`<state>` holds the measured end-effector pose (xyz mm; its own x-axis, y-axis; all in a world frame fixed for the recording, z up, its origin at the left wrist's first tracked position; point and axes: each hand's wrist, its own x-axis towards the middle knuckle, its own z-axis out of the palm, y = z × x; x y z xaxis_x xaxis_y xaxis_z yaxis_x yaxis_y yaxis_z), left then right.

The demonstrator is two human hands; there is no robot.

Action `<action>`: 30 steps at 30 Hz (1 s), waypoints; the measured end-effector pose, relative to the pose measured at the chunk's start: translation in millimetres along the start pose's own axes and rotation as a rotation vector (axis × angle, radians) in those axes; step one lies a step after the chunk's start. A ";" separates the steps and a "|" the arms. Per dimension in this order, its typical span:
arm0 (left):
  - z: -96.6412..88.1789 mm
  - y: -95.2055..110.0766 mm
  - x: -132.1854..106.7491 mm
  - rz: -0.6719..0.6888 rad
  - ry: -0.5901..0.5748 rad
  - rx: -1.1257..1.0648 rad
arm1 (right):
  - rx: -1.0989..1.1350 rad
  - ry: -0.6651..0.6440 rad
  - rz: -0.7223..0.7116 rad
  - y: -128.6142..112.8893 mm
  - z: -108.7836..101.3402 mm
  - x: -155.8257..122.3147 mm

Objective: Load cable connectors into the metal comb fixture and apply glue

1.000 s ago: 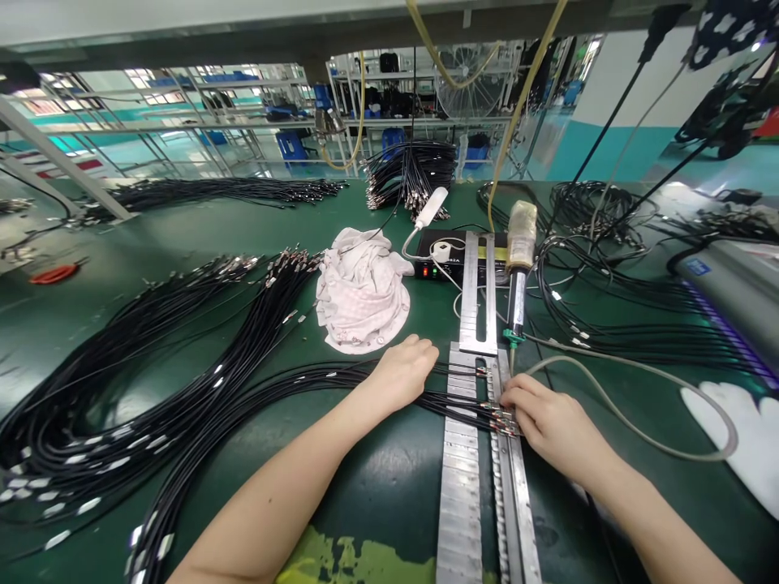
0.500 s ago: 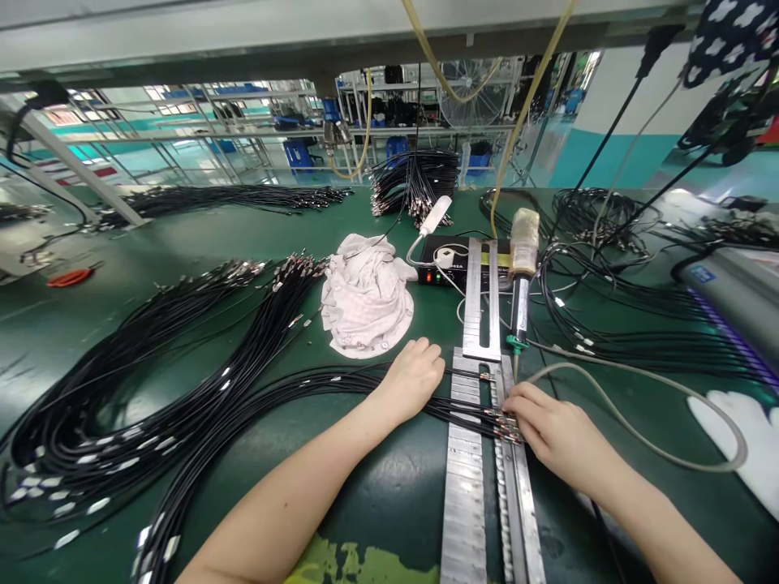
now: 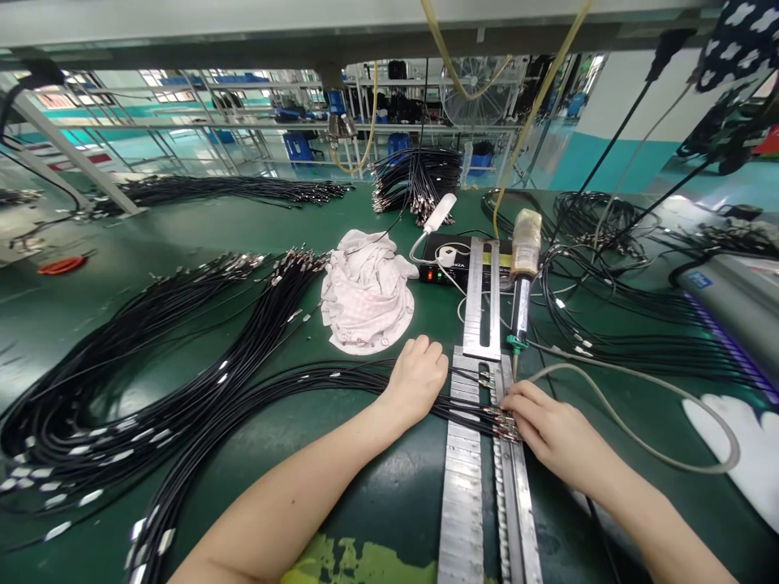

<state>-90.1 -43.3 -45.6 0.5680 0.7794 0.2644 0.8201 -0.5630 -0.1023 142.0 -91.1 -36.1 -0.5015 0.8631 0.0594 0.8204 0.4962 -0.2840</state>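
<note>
My left hand (image 3: 419,375) is closed around a bundle of black cables (image 3: 332,381), just left of the slotted metal fixture (image 3: 466,470). From there the cable ends cross the fixture, with their small metal and coloured tips (image 3: 504,423) at its right rail. My right hand (image 3: 539,422) has its thumb and fingers pinched together at these tips; what exactly lies between the fingertips is too small to tell. Directly above the right hand, a dispensing syringe (image 3: 520,304) with a green collar stands with its needle pointing down.
A pinkish cloth (image 3: 368,296) lies beyond my left hand. Behind the fixture sits a black control box (image 3: 435,259) with lit buttons. More cable bundles (image 3: 243,365) spread at left. A grey hose (image 3: 645,389) loops at right, near a white glove (image 3: 742,454).
The view has shifted slightly. Near the upper cable, more tips now show on the fixture beside my left hand. Both hands keep almost the same places.
</note>
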 end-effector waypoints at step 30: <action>3.9 -19.9 -1.1 0.050 -0.202 -0.383 | -0.080 -0.295 0.202 -12.6 -2.8 43.6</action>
<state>-106.8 -31.8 -47.6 0.6396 0.7653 0.0717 0.7281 -0.6331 0.2626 110.6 -59.4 -27.3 -0.3752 0.8860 -0.2724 0.9240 0.3344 -0.1852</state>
